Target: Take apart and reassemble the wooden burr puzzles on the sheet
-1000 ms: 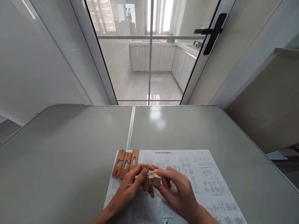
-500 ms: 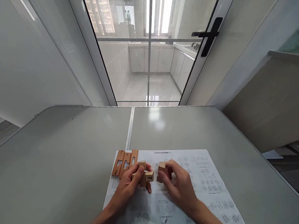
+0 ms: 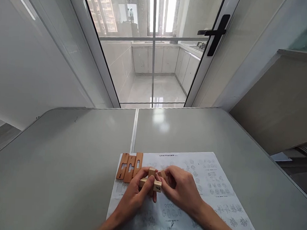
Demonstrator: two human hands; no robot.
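My left hand (image 3: 136, 194) is closed around crossed wooden puzzle pieces (image 3: 157, 186), one of them with a "3" marked on its end. Another end of this light wood stands up above the left thumb. Close beside it, my right hand (image 3: 185, 191) grips a wooden puzzle piece (image 3: 162, 175), mostly hidden by the fingers. The hands nearly meet, and I cannot tell whether the right piece touches the left ones. Under both hands lies a printed instruction sheet (image 3: 204, 212) covered in small diagrams.
Three flat, slotted brown wooden pieces (image 3: 129, 168) lie side by side at the sheet's upper left corner. The grey table (image 3: 69, 165) has a seam running away from me. Beyond its far edge stands a glass door with a black handle (image 3: 217, 35).
My right hand has moved left, bringing its wooden puzzle piece up against or close to those in my left hand. The left hand has shifted slightly right.
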